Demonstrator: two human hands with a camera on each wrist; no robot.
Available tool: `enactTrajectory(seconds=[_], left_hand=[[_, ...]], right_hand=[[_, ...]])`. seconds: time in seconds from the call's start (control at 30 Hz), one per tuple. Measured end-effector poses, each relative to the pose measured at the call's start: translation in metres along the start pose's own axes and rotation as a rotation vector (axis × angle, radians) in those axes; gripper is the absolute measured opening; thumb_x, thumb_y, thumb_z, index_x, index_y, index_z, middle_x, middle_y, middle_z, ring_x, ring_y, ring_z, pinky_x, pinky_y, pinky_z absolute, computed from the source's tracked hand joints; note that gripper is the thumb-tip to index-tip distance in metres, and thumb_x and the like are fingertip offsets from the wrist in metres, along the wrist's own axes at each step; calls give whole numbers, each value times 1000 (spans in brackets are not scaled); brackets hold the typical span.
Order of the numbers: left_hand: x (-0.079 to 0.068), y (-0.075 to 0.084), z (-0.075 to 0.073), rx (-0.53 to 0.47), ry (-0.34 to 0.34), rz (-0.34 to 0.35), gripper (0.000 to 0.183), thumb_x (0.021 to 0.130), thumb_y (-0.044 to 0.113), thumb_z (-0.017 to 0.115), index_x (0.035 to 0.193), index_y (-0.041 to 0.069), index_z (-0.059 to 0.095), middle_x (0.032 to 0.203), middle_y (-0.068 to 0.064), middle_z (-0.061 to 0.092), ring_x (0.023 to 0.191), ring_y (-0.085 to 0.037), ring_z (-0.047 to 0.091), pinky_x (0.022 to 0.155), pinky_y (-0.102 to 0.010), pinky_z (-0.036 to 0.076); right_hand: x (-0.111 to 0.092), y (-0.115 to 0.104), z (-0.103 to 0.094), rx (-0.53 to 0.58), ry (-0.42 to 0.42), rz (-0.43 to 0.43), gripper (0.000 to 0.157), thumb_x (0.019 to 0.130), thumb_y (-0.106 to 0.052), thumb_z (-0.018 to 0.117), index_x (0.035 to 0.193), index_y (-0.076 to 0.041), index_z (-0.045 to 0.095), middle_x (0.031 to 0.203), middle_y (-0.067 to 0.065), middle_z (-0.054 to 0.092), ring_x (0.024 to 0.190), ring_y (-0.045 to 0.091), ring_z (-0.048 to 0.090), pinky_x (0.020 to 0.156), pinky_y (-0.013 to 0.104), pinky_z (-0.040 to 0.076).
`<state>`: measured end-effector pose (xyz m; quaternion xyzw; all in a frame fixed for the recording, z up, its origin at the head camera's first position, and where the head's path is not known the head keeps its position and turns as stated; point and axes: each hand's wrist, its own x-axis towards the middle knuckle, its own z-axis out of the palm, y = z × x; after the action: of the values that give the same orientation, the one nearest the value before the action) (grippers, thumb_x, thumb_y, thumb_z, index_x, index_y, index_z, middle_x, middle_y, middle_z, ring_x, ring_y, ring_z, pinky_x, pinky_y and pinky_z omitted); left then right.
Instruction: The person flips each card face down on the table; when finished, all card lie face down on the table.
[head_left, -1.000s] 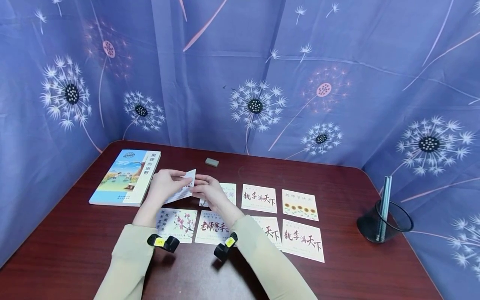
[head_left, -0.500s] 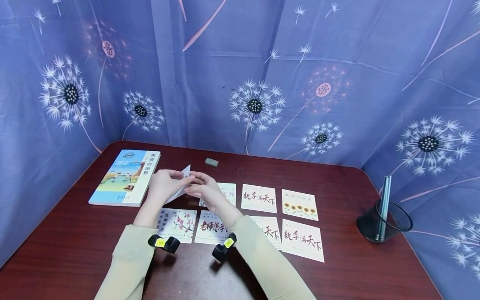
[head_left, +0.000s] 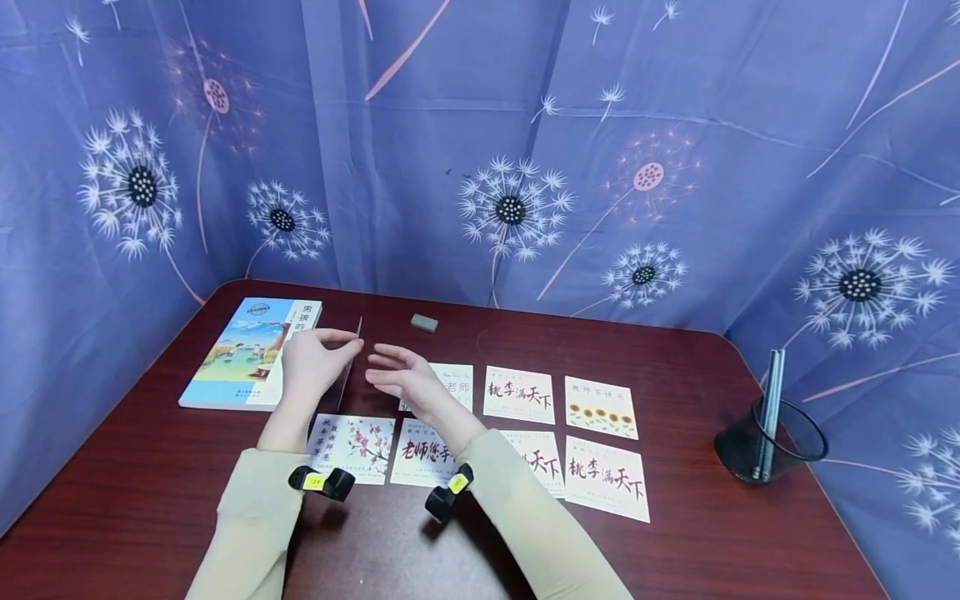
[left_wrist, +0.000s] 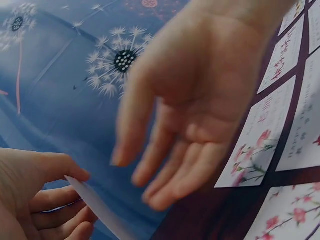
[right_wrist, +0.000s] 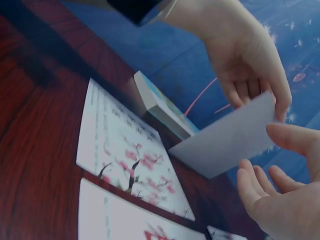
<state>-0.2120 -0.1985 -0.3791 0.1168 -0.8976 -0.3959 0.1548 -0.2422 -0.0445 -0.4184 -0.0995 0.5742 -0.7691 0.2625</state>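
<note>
My left hand (head_left: pixel 313 365) pinches a thin white card (right_wrist: pixel 232 137) between thumb and fingers at its upper corner. The card stands on edge near the book, its plain side towards the right wrist camera. Seen from the head it is just a thin dark line. Just to the right, my right hand (head_left: pixel 420 387) hovers apart from the card, fingers spread and holding nothing. Below the hands lie a card with pink blossoms (head_left: pixel 360 450) and a card with red lettering (head_left: pixel 420 454). My right hand partly covers a card with grey lettering (head_left: pixel 459 387) behind it.
A book (head_left: pixel 240 354) lies at the left, close to my left hand. More printed cards, one with sunflowers (head_left: pixel 602 408), lie in rows to the right. A grey eraser (head_left: pixel 424 322) sits behind, and a black mesh pen holder (head_left: pixel 738 450) stands far right.
My right hand has let go of the card, and a gap has opened between the hands. My left hand has shifted left with the card, which has turned edge-on to the head view.
</note>
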Motion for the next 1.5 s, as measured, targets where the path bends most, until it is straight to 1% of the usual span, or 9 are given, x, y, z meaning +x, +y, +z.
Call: enactTrajectory(seconds=[0.2, 0.5, 0.73, 0.83, 0.9, 1.03, 1.17, 1.3, 1.5], left_hand=[[1, -5, -10, -16, 63, -66, 32, 91, 26, 66, 109, 2, 74, 106, -21, 72, 98, -38, 65, 66, -37, 49], [8, -21, -23, -52, 83, -163, 33, 91, 22, 63, 112, -2, 72, 117, -25, 67, 119, -40, 56, 95, -49, 48], [11, -34, -22, -111, 28, -248, 33, 92, 19, 64, 114, -5, 70, 122, -28, 64, 118, -36, 56, 72, -25, 47], [12, -41, -19, -99, 1, -264, 33, 92, 19, 64, 113, -5, 70, 122, -28, 63, 114, -36, 57, 67, -21, 44], [13, -46, -16, -82, -11, -263, 34, 91, 19, 64, 113, -6, 70, 122, -28, 63, 114, -37, 56, 72, -27, 47], [14, -55, -11, -50, -33, -249, 31, 90, 18, 65, 108, -7, 72, 100, -24, 71, 82, -28, 63, 63, -29, 48], [14, -60, -8, -36, -77, -264, 29, 89, 17, 67, 102, -8, 73, 64, -9, 67, 55, -11, 53, 52, -24, 42], [14, -62, -7, -16, -118, -298, 31, 87, 19, 66, 102, -8, 72, 53, 3, 60, 52, -11, 51, 53, -26, 41], [16, -60, -10, 29, -168, -311, 34, 87, 22, 65, 104, -6, 72, 55, 3, 62, 57, -13, 54, 54, -27, 41]], right_hand=[[3, 8, -7, 30, 54, 46, 56, 91, 9, 52, 145, 7, 37, 146, 28, 44, 128, 36, 54, 110, 39, 43], [4, 12, -9, 14, 62, 66, 55, 91, 10, 52, 144, 8, 38, 144, 28, 46, 123, 31, 59, 107, 37, 46], [5, 14, -12, 3, 68, 80, 55, 90, 11, 52, 143, 9, 39, 143, 28, 47, 127, 34, 56, 105, 34, 47], [4, 15, -12, -15, 51, 96, 54, 90, 11, 51, 142, 10, 40, 142, 28, 48, 129, 35, 53, 106, 35, 46], [4, 16, -13, -27, 35, 108, 53, 91, 10, 51, 142, 10, 39, 142, 28, 48, 131, 36, 51, 108, 36, 45], [4, 16, -13, -46, 16, 115, 52, 91, 10, 50, 142, 11, 39, 143, 29, 47, 133, 37, 49, 110, 38, 43], [4, 17, -13, -53, 22, 113, 53, 90, 11, 50, 142, 12, 38, 142, 30, 47, 132, 36, 50, 110, 39, 42], [3, 17, -14, -57, 36, 125, 52, 89, 10, 51, 141, 12, 40, 141, 29, 49, 131, 35, 52, 109, 39, 44], [3, 18, -15, -50, 36, 130, 52, 89, 11, 51, 140, 12, 40, 141, 29, 49, 131, 36, 51, 109, 39, 43]])
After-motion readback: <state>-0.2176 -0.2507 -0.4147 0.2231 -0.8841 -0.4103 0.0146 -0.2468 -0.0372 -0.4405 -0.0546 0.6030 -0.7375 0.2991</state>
